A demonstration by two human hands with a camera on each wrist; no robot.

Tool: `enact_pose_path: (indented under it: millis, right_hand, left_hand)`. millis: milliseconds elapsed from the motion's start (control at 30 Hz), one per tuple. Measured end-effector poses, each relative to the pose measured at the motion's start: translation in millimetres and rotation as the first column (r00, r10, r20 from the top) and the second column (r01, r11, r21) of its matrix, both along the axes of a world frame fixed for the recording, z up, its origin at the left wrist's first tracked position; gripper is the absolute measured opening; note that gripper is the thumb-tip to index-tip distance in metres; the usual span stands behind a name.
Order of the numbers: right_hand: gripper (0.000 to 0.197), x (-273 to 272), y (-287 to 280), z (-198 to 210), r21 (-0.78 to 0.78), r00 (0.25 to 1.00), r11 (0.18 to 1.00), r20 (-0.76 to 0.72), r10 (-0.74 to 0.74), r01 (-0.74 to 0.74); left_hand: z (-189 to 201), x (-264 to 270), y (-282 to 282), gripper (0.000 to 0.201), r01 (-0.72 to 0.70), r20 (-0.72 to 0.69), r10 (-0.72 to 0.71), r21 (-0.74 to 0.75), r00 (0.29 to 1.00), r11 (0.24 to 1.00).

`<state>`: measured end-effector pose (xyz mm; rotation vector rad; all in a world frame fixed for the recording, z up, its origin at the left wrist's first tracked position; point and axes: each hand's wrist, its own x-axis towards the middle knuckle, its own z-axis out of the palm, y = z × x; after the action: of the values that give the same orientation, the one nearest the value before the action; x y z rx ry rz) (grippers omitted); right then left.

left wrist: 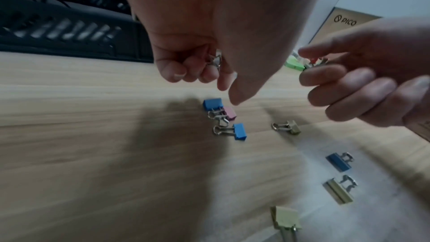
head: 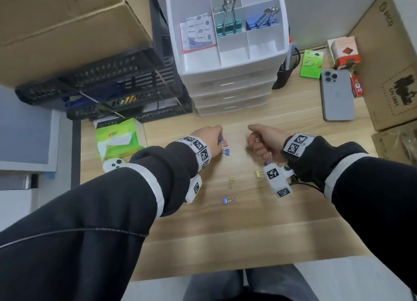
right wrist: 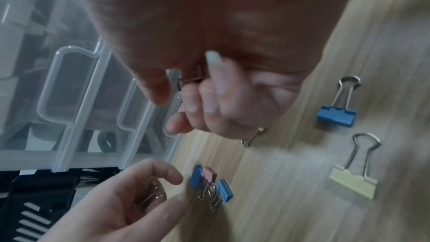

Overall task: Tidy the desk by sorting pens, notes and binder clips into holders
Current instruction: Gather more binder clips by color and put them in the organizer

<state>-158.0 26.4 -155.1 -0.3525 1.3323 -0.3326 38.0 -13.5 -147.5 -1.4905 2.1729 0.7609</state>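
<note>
left hand [head: 208, 140] nearer, fingers curled around gathered clips, thumb tip just above the blue-pink clip cluster [head: 224, 145] at centre frame; right hand [head: 264, 140] clenched around clips too.

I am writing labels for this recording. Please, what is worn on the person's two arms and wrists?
Both arms wear black sleeves with a wide white band near each cuff. Each wrist carries a white strap with square black-and-white markers, and a small white camera block with the same markers hangs under it. A thin black cable runs from the right one.
</note>
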Motion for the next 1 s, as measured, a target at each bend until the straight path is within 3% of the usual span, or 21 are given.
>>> enact_pose_path:
  millis: [300, 533, 567, 700, 867, 1000]
  right_hand:
    - [0.046, -27, 3, -18, 0.094, 0.987, 0.987, 0.082, -0.139, 0.131]
    - [0.043, -36, 1, -18, 0.112, 0.987, 0.981, 0.024, -0.160, 0.156]
    - [0.042, -35, 0, -18, 0.115, 0.988, 0.982, 0.021, -0.151, 0.148]
    - [0.039, -29, -3, -18, 0.132, 0.993, 0.984, 0.005, -0.118, 0.116]
    - [0.034, -11, -4, -11, 0.129, 0.988, 0.983, -0.106, -0.116, 0.129]
    - [0.028, 5, -4, 1, 0.161, 0.984, 0.972, 0.016, -0.178, 0.173]
  left_hand:
    - [-25, -23, -9, 0.017, 0.162, 0.059, -0.161, -0.001, 0.985, 0.987]
    - [-21, -32, -15, 0.003, 0.200, 0.119, -0.203, 0.036, 0.972, 0.979]
    - [-21, -32, -15, 0.009, 0.189, 0.111, -0.195, 0.066, 0.974, 0.980]
    - [-20, -31, -10, 0.026, 0.171, 0.074, -0.185, 0.165, 0.980, 0.971]
    - [1, -30, -8, 0.015, 0.140, -0.105, -0.136, 0.026, 0.985, 0.990]
    - [26, -39, -13, 0.014, 0.178, -0.245, -0.171, 0.004, 0.954, 0.984]
